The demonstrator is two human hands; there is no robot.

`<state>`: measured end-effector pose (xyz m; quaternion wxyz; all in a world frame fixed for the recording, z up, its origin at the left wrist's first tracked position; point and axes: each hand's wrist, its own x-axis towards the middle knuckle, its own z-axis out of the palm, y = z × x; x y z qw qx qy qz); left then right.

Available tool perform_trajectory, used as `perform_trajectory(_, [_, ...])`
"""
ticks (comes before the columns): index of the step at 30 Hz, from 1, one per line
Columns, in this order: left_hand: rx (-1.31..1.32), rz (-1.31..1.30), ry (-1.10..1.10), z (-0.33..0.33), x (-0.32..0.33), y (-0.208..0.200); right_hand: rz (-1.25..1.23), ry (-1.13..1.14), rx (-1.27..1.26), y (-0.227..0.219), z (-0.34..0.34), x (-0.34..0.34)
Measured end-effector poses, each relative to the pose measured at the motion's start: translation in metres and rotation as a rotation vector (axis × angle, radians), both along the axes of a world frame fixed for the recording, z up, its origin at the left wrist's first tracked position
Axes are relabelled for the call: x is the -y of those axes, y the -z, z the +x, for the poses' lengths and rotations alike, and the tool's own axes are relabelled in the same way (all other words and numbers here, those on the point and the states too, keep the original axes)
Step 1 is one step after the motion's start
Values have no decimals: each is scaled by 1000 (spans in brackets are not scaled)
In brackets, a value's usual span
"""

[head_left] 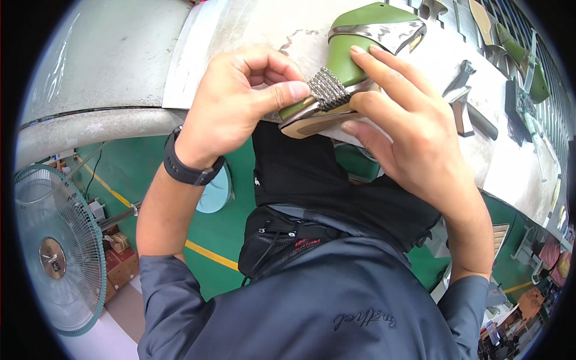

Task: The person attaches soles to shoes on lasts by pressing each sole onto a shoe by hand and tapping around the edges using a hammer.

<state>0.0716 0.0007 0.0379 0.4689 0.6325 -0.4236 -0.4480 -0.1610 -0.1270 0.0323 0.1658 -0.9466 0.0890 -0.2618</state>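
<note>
A sandal on a green plastic shoe last [344, 59] is held at the table's near edge, toe toward my left. Its toe strap is a grey, glittering band of braided cords [329, 89], and a shiny silver strap [384, 35] wraps the heel end. The tan sole [311, 125] faces partly toward me. My left hand [225, 99] is closed in a pinch, thumb and forefinger at the left edge of the braided strap. Around the last, my right hand [408, 120] grips with fingertips on its upper side and thumb by the sole.
A hammer [463, 84] and other metal tools lie right of the sandal on the pale worktable [252, 27]. Another green last [537, 78] sits at the far right. A floor fan [54, 258] stands at lower left, near a round light-blue stool seat [215, 191].
</note>
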Motion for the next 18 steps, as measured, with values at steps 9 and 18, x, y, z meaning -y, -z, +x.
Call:
perform_trajectory(9, [289, -180, -52, -27, -18, -3, 244, 82, 31, -14, 4, -12])
perform_trajectory(18, [108, -76, -34, -16, -7, -2, 618, 80, -166, -29, 16, -8])
